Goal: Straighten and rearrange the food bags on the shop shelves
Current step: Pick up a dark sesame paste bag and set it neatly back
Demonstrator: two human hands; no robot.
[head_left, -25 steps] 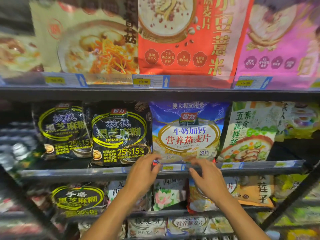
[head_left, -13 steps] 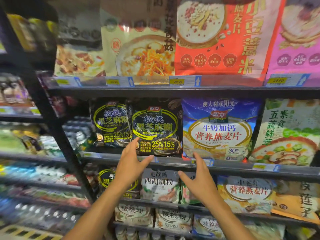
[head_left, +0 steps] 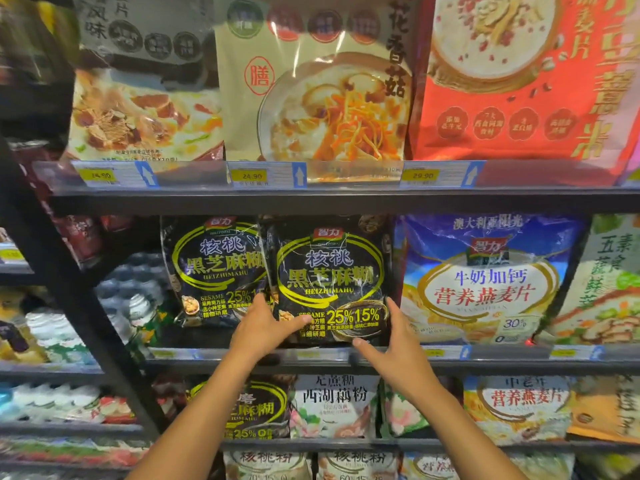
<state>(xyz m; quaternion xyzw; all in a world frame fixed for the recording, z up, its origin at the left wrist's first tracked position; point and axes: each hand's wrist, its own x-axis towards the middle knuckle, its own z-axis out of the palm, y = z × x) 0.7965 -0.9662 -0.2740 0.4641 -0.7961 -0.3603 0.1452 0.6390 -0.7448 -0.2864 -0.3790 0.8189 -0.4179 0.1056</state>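
2 hands (head_left: pixel 263 329) (head_left: pixel 391 344) flank upright black sesame bag (head_left: pixel 330 271), lime lettering.

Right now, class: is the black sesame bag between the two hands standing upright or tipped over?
Upright. The black sesame bag stands on the shelf edge, print level and readable, left hand and right hand at its lower corners.

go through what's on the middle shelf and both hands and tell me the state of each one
Front black sesame bag: upright, held at both lower sides.
Second black sesame bag: upright, partly behind the front one.
Blue oat bag: upright, untouched.
Left hand: open, on the front bag.
Right hand: open, at its right edge.
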